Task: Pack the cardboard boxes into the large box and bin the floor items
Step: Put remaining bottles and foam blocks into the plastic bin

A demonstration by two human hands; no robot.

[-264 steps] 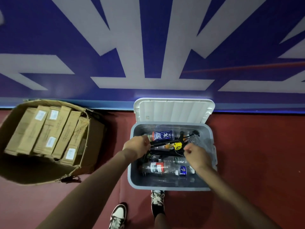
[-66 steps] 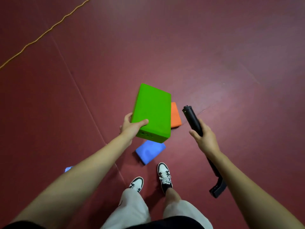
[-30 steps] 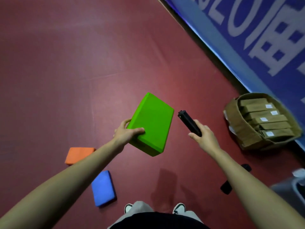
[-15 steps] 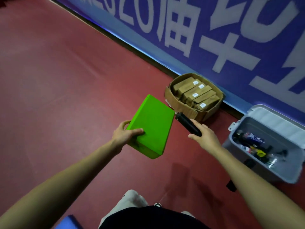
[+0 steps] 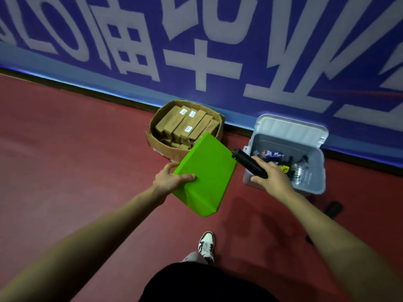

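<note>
Green foam makes up the block (image 5: 205,175) held at the centre of the view, tilted so that its broad face looks up and its far end rises toward 12 o'clock. The left hand (image 5: 169,180) grips its near left edge, thumb lying flat across the top face and the other fingers curled underneath out of sight. At 3 o'clock of the block, just beside its right corner, the right hand (image 5: 272,178) is closed around a black cylindrical handle (image 5: 248,163), whose rounded end points toward 11 o'clock; the lower part of the tool runs behind the forearm, and a black end (image 5: 333,209) shows near the floor at 4 o'clock of the hand.

Beyond the block at 12 o'clock, a large cardboard box (image 5: 165,147) sits on the red floor (image 5: 65,160) against the blue banner wall (image 5: 218,40); small cardboard boxes (image 5: 185,125) stand packed inside it, some with white labels. At 3 o'clock of that box, a little apart from it, a grey plastic bin (image 5: 316,168) stands with its lid (image 5: 290,129) open and leaning back on the wall. Bottles (image 5: 270,154) and dark items lie in the bin. The right hand overlaps the bin's near left corner. One black-and-white shoe (image 5: 206,245) shows at 6 o'clock
</note>
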